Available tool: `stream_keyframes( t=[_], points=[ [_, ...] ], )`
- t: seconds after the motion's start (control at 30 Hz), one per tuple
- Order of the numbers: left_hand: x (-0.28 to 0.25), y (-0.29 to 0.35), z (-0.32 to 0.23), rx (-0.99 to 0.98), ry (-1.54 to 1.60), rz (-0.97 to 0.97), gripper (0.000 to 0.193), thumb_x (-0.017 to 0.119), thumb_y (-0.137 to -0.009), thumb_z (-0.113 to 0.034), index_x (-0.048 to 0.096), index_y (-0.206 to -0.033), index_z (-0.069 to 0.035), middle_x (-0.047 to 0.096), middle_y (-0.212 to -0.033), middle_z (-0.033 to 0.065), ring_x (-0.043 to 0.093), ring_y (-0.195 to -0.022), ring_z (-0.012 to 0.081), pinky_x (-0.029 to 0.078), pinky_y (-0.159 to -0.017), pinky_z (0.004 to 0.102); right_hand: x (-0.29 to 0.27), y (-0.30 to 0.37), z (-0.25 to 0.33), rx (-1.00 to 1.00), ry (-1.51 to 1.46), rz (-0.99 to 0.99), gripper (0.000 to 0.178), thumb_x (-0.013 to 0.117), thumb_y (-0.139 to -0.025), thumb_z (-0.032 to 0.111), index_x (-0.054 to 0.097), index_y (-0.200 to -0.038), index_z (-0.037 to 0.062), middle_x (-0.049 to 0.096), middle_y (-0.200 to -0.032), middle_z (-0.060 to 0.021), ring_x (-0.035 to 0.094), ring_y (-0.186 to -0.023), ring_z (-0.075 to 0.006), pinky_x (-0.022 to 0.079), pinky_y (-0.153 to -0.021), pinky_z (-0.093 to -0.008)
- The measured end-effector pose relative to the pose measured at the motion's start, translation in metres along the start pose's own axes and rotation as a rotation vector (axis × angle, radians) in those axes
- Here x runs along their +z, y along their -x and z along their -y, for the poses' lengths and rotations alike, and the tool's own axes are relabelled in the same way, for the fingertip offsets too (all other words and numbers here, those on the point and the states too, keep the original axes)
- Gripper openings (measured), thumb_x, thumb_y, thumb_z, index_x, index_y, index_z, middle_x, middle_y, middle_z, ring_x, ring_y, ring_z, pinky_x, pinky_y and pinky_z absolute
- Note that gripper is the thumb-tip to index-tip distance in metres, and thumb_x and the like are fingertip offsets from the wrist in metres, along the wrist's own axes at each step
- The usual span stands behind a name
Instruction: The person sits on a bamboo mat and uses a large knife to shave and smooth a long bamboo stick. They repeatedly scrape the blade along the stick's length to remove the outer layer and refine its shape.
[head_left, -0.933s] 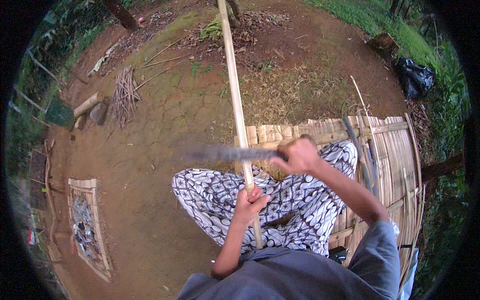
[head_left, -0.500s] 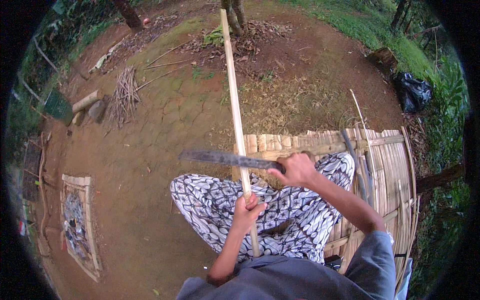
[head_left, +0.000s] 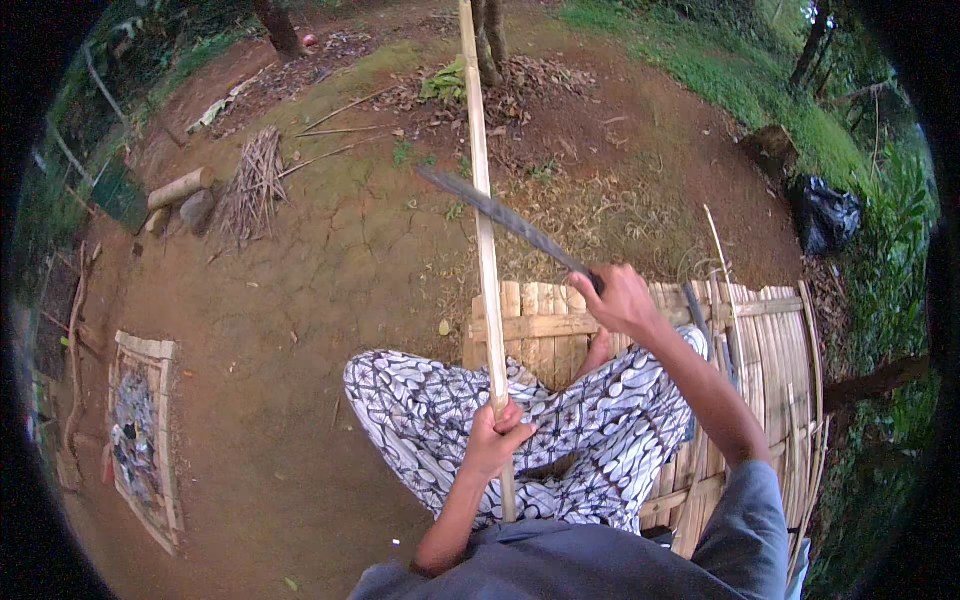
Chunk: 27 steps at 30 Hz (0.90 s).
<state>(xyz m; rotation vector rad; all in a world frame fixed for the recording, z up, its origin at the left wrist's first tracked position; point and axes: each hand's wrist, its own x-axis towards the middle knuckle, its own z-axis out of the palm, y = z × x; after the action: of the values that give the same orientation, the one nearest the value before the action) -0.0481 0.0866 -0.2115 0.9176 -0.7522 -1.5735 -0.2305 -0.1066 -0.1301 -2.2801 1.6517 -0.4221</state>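
Note:
A long, pale bamboo strip runs from my lap away toward a tree trunk. My left hand is wrapped round its near part, above my patterned trousers. In my right hand is the handle of a machete. Its long dark blade slants forward and left, crossing the strip well beyond my left hand. Whether the edge touches the strip I cannot tell. The strip's near end reaches my shirt.
I sit cross-legged on a bamboo slat platform. Pale shavings litter the ground ahead. Thin sticks are piled at far left, near a short log. A framed pit of ash lies left; a black plastic bag sits at right.
My right hand has pushed the machete forward along the strip, and its blade now slants more. The left hand keeps its grip on the strip. The view has shifted slightly.

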Motion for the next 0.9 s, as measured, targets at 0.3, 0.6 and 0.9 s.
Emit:
stream_keyframes(
  t=[0.3, 0.6, 0.9],
  points=[
    [0.000, 0.001, 0.015, -0.069, -0.090, 0.013, 0.036, 0.057, -0.072, 0.010, 0.031, -0.073, -0.015, 0.025, -0.063, -0.0087, 0.026, -0.053, 0.0018, 0.026, -0.048, 0.0185, 0.014, 0.064, 0.037, -0.673, 0.304, 0.221, 0.059, 0.052, -0.073, 0.066, 0.062, -0.068, 0.0074, 0.056, -0.053, -0.0116, 0.059, -0.049, -0.0293, 0.047, -0.049, -0.0400],
    [-0.003, 0.002, 0.004, -0.016, -0.024, -0.022, 0.036, 0.059, -0.070, 0.009, 0.032, -0.072, -0.014, 0.026, -0.062, -0.0089, 0.027, -0.054, 0.0017, 0.026, -0.049, 0.0194, 0.013, 0.032, 0.021, -0.324, 0.208, 0.129, 0.057, 0.048, -0.078, 0.061, 0.063, -0.071, 0.0065, 0.056, -0.053, -0.0157, 0.059, -0.051, -0.0323, 0.048, -0.053, -0.0423],
    [0.006, 0.001, 0.009, 0.055, -0.039, 0.048, 0.034, 0.059, -0.069, 0.010, 0.032, -0.075, -0.011, 0.025, -0.063, -0.0076, 0.024, -0.056, 0.0024, 0.026, -0.050, 0.0194, 0.010, 0.035, 0.028, -0.603, 0.295, 0.121, 0.063, 0.048, -0.074, 0.069, 0.063, -0.065, 0.0083, 0.054, -0.049, -0.0128, 0.061, -0.050, -0.0269, 0.047, -0.046, -0.0396]
  ],
)
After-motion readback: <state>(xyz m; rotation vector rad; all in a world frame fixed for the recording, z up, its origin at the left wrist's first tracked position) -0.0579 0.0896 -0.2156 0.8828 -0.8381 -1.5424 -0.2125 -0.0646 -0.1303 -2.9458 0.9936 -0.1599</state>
